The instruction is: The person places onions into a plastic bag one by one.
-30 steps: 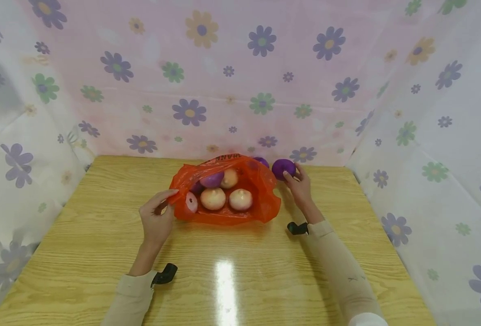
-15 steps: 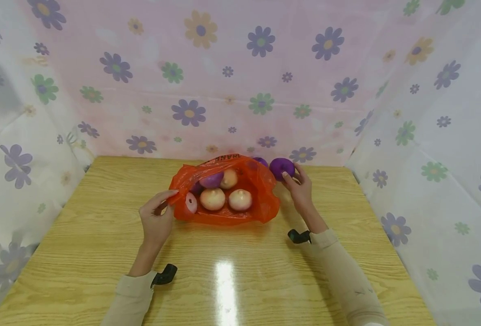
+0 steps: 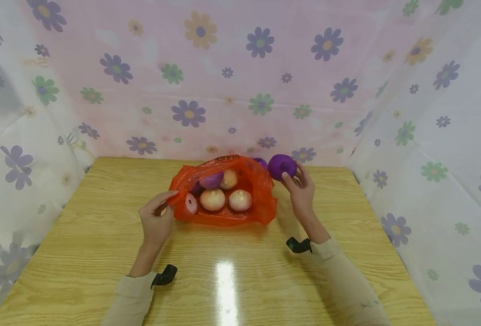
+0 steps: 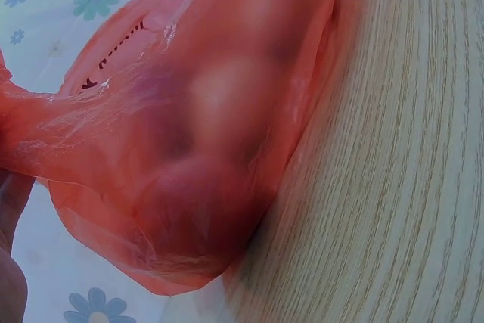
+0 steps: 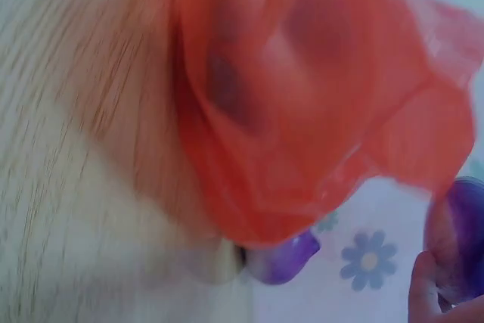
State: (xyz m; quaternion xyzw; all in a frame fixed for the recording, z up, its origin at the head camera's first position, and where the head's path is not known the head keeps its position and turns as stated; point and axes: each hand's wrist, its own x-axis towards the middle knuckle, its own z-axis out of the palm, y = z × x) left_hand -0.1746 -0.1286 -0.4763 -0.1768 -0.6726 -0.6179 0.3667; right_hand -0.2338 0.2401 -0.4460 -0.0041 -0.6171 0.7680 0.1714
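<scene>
An orange-red plastic bag lies on its side with its mouth toward me. Inside are two pale onions in front, another behind, a purple onion on top, a pinkish-white one at the left, and a dark purple one partly hidden. My left hand pinches the left edge of the bag's mouth. Just off the bag's right side, my right hand grips a round purple onion, thumb in front. Another purple onion sits behind the bag, mostly hidden in the head view.
The bag rests near the back of a wooden table. Flower-printed sheets rise at the back and both sides. A black wrist camera mount sticks out from the right wrist, and another from the left.
My right hand has raised the purple onion slightly and brought it a little left, toward the bag. The bag's right edge has drawn in slightly. My left hand stays in place.
</scene>
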